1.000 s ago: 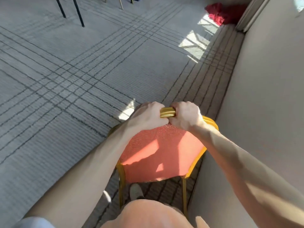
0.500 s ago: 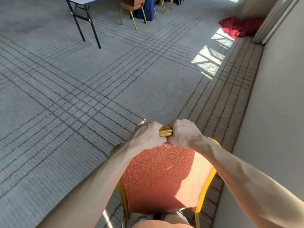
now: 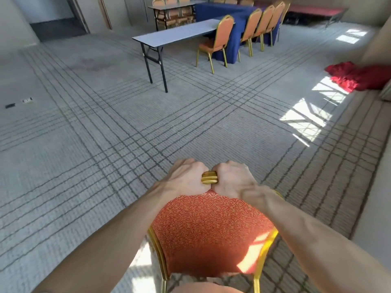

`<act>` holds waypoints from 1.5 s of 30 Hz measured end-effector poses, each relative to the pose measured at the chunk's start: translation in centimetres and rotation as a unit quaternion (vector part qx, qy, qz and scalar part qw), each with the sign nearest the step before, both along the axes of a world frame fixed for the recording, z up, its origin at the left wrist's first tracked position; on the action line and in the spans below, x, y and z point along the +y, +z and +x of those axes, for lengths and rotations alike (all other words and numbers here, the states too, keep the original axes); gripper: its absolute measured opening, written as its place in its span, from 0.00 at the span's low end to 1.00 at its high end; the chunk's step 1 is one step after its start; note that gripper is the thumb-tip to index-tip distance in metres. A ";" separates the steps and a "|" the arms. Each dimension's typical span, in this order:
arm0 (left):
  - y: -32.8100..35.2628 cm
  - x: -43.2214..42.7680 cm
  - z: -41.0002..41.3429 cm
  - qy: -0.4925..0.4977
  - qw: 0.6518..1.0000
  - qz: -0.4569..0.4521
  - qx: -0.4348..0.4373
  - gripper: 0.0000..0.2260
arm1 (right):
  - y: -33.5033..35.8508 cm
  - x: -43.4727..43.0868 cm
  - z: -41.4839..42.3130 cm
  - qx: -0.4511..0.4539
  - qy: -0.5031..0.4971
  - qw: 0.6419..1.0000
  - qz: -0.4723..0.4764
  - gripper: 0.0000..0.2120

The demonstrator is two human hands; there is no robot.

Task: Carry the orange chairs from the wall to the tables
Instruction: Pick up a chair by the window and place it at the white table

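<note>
Tables (image 3: 179,33) now visible; both hands' fingers (image 3: 186,166) grip orange chair (image 3: 211,225) top.

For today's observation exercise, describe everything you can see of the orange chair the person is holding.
The orange chair is seen from behind and above, close to the camera. Its rounded backrest is covered in orange-red fabric with a swirl pattern and framed in gold-coloured, seemingly metal tubing with a ribbed top piece. The left hand and right hand grip the top of the back, either side of that piece. Two gold rear legs show below; the seat and front legs are hidden. Sunlight falls on the back's lower right. Grey lined carpet lies around it.
</note>
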State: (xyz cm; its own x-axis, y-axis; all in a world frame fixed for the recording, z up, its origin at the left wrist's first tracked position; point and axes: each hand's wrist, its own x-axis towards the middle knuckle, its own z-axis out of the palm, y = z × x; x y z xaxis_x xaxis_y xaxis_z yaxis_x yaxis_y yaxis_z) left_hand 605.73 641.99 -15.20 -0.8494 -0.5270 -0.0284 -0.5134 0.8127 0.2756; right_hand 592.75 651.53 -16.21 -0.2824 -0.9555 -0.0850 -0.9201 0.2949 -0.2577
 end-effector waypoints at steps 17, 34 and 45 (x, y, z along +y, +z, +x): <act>-12.1 -3.2 -8.8 0.059 0.997 -0.041 0.014 0.06 | -8.3 -5.0 -9.9 0.057 0.096 0.989 0.096 0.05; -9.0 -23.8 -26.8 0.069 0.978 -0.119 0.157 0.10 | -6.6 -23.4 -26.9 0.071 -0.048 0.985 -0.149 0.09; -7.8 -37.9 -38.6 0.068 0.982 -0.104 0.143 0.08 | -4.7 -37.4 -38.6 0.008 -0.065 0.996 -0.066 0.06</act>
State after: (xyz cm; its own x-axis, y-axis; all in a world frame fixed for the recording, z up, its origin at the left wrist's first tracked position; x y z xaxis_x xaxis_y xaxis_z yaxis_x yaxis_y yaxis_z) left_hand 567.08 604.07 -22.98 -0.7278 -0.6058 0.3214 -0.5478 0.7955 0.2590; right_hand 554.12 614.13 -20.93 -0.4054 -0.9130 0.0449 -0.8805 0.3768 -0.2878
